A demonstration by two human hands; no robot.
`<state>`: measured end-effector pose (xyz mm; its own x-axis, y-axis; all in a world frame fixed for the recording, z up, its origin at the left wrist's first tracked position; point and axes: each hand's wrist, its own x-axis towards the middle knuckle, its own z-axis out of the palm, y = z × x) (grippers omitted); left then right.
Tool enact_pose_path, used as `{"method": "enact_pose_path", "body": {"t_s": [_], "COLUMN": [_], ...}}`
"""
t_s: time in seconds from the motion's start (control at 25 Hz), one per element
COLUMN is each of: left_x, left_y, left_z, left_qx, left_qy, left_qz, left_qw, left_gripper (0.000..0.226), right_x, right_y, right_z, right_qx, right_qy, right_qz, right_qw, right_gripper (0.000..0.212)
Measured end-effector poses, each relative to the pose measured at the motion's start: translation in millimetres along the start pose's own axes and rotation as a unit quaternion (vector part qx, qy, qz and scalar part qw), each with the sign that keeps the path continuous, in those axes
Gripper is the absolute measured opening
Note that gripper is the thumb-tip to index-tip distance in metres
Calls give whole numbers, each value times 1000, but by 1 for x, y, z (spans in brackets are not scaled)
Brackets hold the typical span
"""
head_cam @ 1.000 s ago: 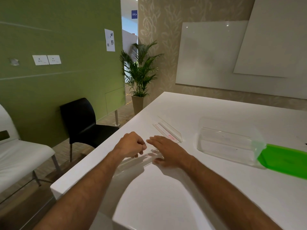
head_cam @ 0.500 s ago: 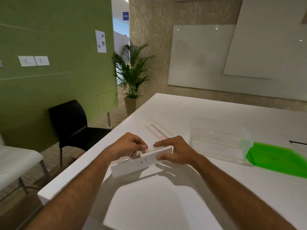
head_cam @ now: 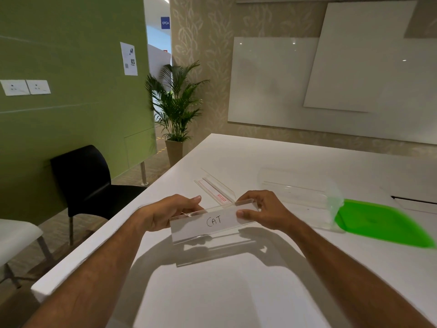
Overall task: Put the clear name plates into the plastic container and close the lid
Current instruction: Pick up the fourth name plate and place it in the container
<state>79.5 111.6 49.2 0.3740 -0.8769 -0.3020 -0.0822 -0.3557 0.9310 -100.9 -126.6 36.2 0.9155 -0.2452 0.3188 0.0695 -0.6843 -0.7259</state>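
Clear name plate marked "CAT" (head_cam: 214, 221) held at both ends above the near tabletop (head_cam: 236, 292).

The plate is gripped at its left end by the left hand (head_cam: 165, 213), fingers curled behind it, and pinched at its right end by the right hand (head_cam: 264, 213), thumb on the near face and fingers (head_cam: 246, 199) over the top edge. A second clear name plate (head_cam: 217, 188) is seen lying flat on the tabletop just beyond the hands. The clear plastic container (head_cam: 300, 192) is noted open to the right, with the green lid (head_cam: 383, 224) beside it at far right, touching its corner. A black chair (head_cam: 82, 178) and a potted plant (head_cam: 176, 107) are recorded at left, off the tabletop.
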Motion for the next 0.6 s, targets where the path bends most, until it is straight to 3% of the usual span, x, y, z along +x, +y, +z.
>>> {"method": "enact_pose_path", "body": {"t_s": [0.2, 0.44, 0.6], "left_x": [12, 38, 63], "left_y": [2, 32, 70], "left_z": [6, 22, 46], "left_qx": [49, 100, 175], "left_qy": [-39, 70, 128], "left_qz": [76, 186, 251], "left_qw": [995, 975, 943], "left_gripper": [89, 62, 29], "right_x": [-10, -22, -27], "right_y": [6, 6, 8], "right_z": [-20, -76, -119], "right_qx": [-26, -95, -132], "right_qy": [30, 82, 120], "right_qz": [18, 7, 12], "right_qw": [999, 992, 984], "right_gripper": [25, 33, 40]}}
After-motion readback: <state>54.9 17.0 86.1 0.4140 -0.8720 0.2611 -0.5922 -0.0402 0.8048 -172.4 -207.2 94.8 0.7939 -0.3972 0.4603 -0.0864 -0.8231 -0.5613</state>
